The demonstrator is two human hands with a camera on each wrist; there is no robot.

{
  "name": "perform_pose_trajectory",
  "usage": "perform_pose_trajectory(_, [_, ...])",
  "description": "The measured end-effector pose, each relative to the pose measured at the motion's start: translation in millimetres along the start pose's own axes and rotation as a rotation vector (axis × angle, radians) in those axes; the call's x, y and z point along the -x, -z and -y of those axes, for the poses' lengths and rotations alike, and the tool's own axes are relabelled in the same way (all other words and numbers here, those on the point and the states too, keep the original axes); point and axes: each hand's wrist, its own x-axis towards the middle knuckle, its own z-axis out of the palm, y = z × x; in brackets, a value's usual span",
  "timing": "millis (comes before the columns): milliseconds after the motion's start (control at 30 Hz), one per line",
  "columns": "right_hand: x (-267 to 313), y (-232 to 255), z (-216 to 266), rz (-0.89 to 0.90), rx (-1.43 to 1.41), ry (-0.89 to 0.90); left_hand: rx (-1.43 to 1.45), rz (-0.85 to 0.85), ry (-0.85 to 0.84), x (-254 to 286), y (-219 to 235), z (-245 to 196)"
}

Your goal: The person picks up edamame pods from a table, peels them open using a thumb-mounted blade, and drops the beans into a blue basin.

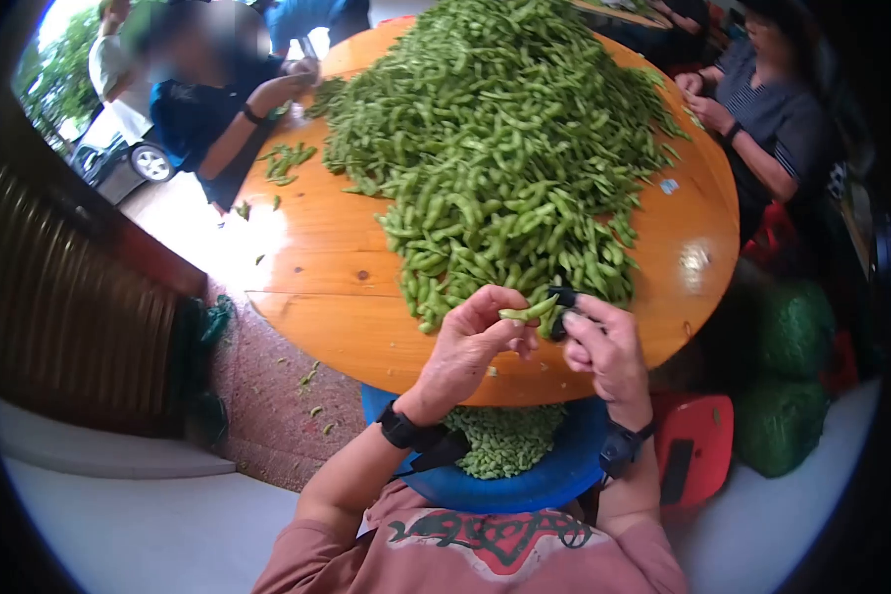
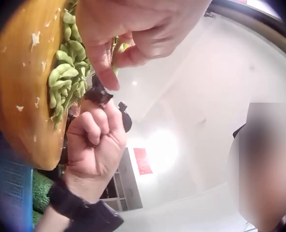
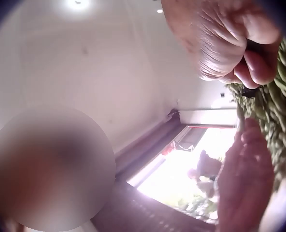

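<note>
My left hand (image 1: 465,346) pinches a green soybean pod (image 1: 535,311) between thumb and fingers, over the near edge of the round wooden table (image 1: 337,342). Facing it, my right hand (image 1: 609,346) has its fingers curled, with a small black tool (image 2: 98,94) at the thumb and index fingertips. The pod's right end is right at this black tool. Just beyond both hands a large heap of pods (image 1: 525,188) covers much of the table. Below them, a blue basin (image 1: 564,480) holds shelled green beans (image 1: 505,441), partly under the table edge.
A red stool (image 1: 698,445) stands to the right of the basin, beside green mesh sacks (image 1: 782,426). Other people sit around the table at left and right, hands near pods. Loose pods (image 1: 287,161) lie at the table's left. Scraps litter the floor (image 1: 287,426).
</note>
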Motion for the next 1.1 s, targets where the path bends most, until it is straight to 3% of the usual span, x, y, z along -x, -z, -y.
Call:
perform_pose_trajectory(67, [1,1,-6,0.078,-0.006,-0.029,-0.068,0.014,0.035,2,-5,5])
perform_pose_trajectory(167, [4,0,-7,0.024,0.128,-0.025,-0.213,-0.01,0.094,3,-4,4])
perform_pose_trajectory(233, [4,0,-8,0.048,0.324,0.083,-0.297,-0.07,0.138,3,-4,3])
perform_pose_trajectory(467, [4,9,-11,0.095,0.175,0.005,-0.487,-0.109,0.099,5,-8,6])
perform_pose_trajectory(567, [3,9,-11,0.11,0.232,0.079,-0.656,-0.129,0.111,6,-5,10])
perform_pose_trajectory(633, [1,11,-13,0.127,0.5,0.293,-0.703,-0.04,-0.119,4,-3,16])
perform_pose_trajectory(667, [1,11,-12,0.127,0.499,0.291,-0.703,-0.041,-0.116,6,0,13])
perform_pose_trajectory(733, [4,11,-8,0.211,0.282,0.175,-0.027,-0.027,0.394,8,0,-7])
perform_pose_trajectory(767, [3,13,-8,0.211,0.281,0.173,-0.026,-0.028,0.396,9,1,-4])
perform_pose_trajectory(833, [2,19,-5,0.305,-0.102,-0.098,0.255,0.09,0.448,11,4,4])
perform_pose_trajectory(967, [2,16,-7,0.271,-0.049,-0.071,0.242,0.001,0.421,13,-7,11])
perform_pose_trajectory(1033, [4,11,-4,0.157,0.184,0.049,0.057,-0.03,0.279,15,-17,6])
perform_pose_trajectory(1100, [8,9,-4,0.14,0.22,0.065,-0.035,-0.037,0.258,16,-16,6])
